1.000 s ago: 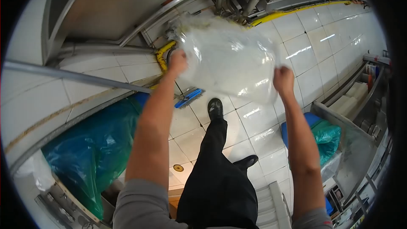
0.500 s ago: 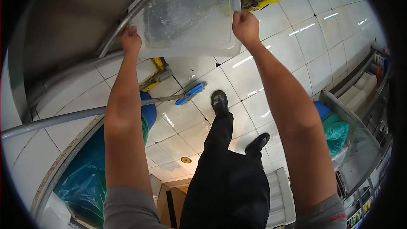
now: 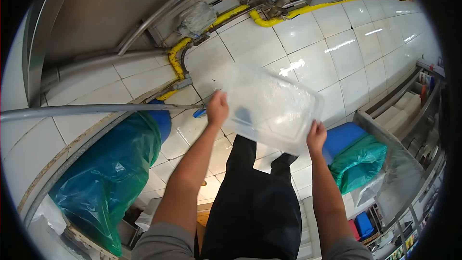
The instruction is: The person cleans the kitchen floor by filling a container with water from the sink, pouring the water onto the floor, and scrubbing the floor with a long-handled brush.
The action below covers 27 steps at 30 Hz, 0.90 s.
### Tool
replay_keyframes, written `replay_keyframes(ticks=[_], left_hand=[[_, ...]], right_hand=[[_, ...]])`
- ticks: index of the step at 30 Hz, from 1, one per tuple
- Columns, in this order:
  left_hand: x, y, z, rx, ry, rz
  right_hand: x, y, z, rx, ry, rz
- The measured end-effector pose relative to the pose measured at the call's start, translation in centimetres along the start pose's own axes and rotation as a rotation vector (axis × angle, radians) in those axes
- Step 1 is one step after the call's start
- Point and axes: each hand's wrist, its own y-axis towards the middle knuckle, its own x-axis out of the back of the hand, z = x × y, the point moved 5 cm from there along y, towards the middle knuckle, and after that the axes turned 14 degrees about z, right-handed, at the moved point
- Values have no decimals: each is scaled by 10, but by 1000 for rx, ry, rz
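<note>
A translucent plastic tub, wet and a little blurred, is held out over the tiled floor between my two hands. My left hand is closed on its left edge, and my right hand grips the lower right edge. The tub is tilted, its right side lower and closer to me. Through the plastic, part of my dark shoe shows faintly. Behind my left hand, a blue brush head is mostly hidden; its grey handle runs off to the left.
Bins lined with green bags stand at left and right. A yellow pipe follows the floor beneath steel equipment. A plastic-wrapped bundle lies by that pipe. Shelving with white containers stands at right. The tiles look wet.
Both hands have brought the tub down and toward me, away from the steel equipment, turning it clockwise. My view has shifted, so both bagged bins show more.
</note>
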Motion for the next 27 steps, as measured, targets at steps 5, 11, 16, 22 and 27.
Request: replay_keyframes(ticks=[5, 11, 16, 22, 27], left_hand=[[-100, -68, -16, 59, -176, 173], [-108, -36, 14, 139, -92, 264], [57, 129, 20, 84, 94, 106], [228, 218, -30, 488, -380, 476], [248, 215, -15, 437, -506, 158]], right_hand=[[92, -66, -31, -185, -226, 60], [88, -14, 5, -166, -421, 233], [30, 131, 210, 53, -117, 382], [-2, 189, 436, -74, 134, 648], [-14, 190, 422, -71, 175, 585]])
